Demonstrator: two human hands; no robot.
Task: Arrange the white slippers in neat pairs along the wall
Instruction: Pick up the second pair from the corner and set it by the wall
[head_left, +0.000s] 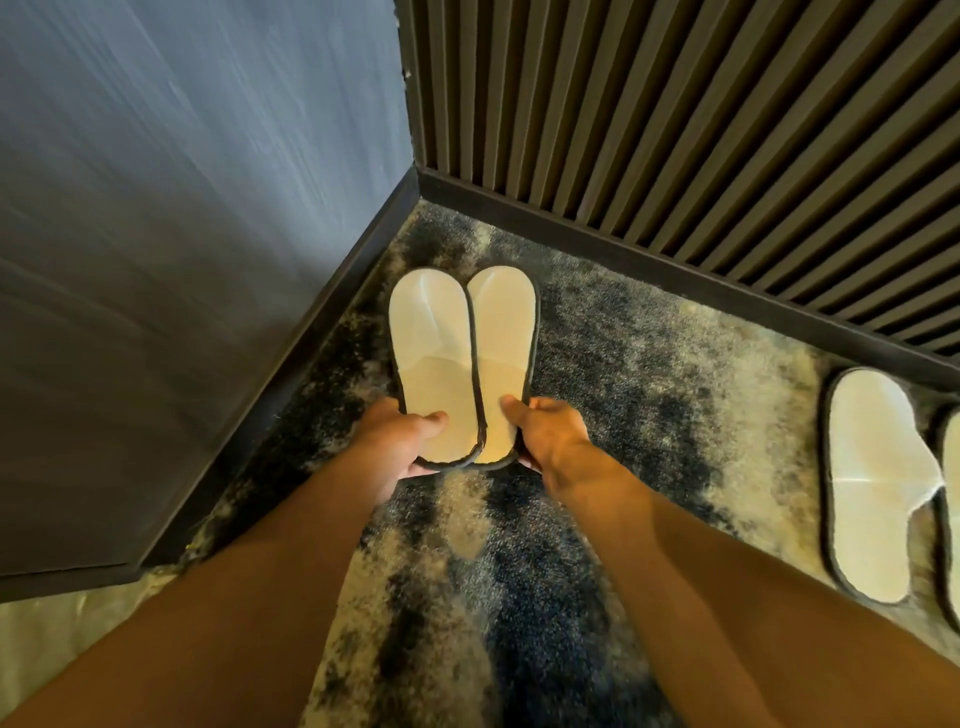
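Now, grip: left hand (402, 436) clasps the heel of the left slipper (434, 358), thumb on the insole, fingers curled under the heel edge; right hand (545, 431) clasps the heel of the right slipper (501, 353) the same way, thumb on top, fingers beneath
Held pair: two white slippers with dark trim, side by side, inner edges touching along their length; toes point to the corner, heels toward the person; whether the soles rest on the carpet (623, 364) or sit just above it cannot be told
Place: near the corner where the blue wall (182, 208) meets the slatted wall (701, 130); toes close to the dark skirting (623, 254) but apart from it
Arms: both forearms bare, reaching forward from the bottom edge, converging on the heels
Other slippers: a third slipper (872, 483) lies on the carpet at the right, well apart from the held pair, toe near the skirting of the slatted wall; a fourth slipper (953, 493) just beside it, cut by the frame edge; only a sliver shows
Carpet: mottled, dark blue and cream patches
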